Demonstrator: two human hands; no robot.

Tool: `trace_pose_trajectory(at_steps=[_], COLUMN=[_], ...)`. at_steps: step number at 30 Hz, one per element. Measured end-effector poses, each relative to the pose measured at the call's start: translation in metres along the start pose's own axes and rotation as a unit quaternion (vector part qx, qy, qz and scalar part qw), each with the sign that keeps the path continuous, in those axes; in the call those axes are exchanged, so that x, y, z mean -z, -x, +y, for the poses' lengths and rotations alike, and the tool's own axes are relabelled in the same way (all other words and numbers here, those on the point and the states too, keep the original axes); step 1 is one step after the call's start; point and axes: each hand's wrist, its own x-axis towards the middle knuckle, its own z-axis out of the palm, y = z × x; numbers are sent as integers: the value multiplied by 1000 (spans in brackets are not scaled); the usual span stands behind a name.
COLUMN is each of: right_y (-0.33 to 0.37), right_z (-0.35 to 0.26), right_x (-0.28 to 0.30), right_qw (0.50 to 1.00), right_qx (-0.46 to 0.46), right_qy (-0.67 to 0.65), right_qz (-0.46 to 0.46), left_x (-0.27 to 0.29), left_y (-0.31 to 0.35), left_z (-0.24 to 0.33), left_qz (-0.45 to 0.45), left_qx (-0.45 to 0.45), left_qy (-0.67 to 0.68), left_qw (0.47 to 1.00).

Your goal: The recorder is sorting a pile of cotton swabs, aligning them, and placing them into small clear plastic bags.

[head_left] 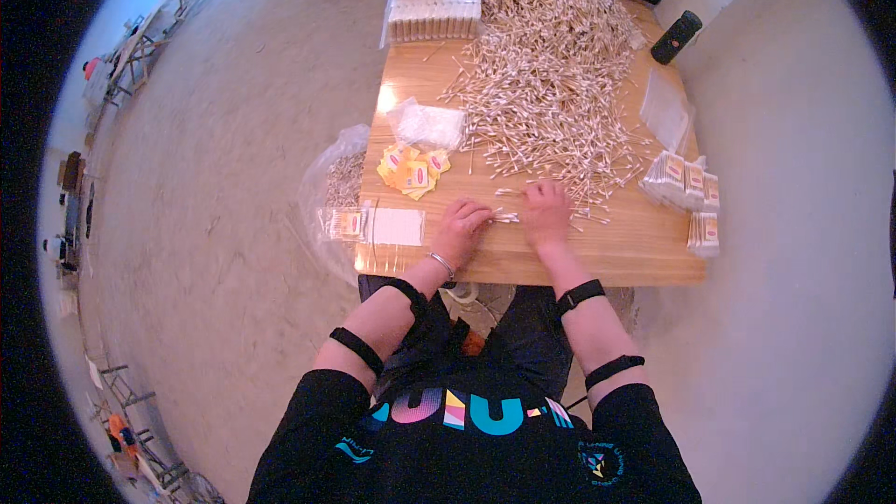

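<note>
A large heap of cotton swabs (551, 56) with white tips spreads over the wooden table and thins out toward me. My left hand (460, 230) is closed at the near part of the table, and a few swabs (505, 217) stick out from its fingertips toward the right. At the heap's near edge, my right hand (548, 211) has its fingers curled down; a swab (509, 192) pokes out on its left side. The fingers partly hide what each hand grips. Yellow printed cards (413, 170) lie in a loose pile beyond my left hand.
Filled swab packs (679, 181) sit at the table's right edge, below a clear bag (665, 110). Clear bags (427, 125) and a white card (399, 227) lie left. Bundled swabs (434, 16) stand far left; a black cylinder (677, 37) is at the right wall.
</note>
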Motion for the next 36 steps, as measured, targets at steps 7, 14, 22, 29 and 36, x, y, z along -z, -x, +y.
trace_pose_trajectory(at_steps=[7,14,22,29,36], right_y=[7,-6,16,18,30], right_z=[-27,8,-7,-35,-9], right_x=[-4,11,-9,-30,-16], right_qw=[994,998,978,895,946], right_qx=[17,-35,-57,-115,-93], right_qy=[-110,-50,-202,-431,-306], right_qz=[0,-8,-5,24,47], left_x=[7,1,2,3,-1], left_y=[-11,-5,-7,-6,-4], left_z=[21,7,10,5,2], left_qz=[17,23,26,8,-12], left_qx=[70,10,53,26,43], left_qy=[-18,-8,35,27,33], left_qw=[997,1000,998,999,998])
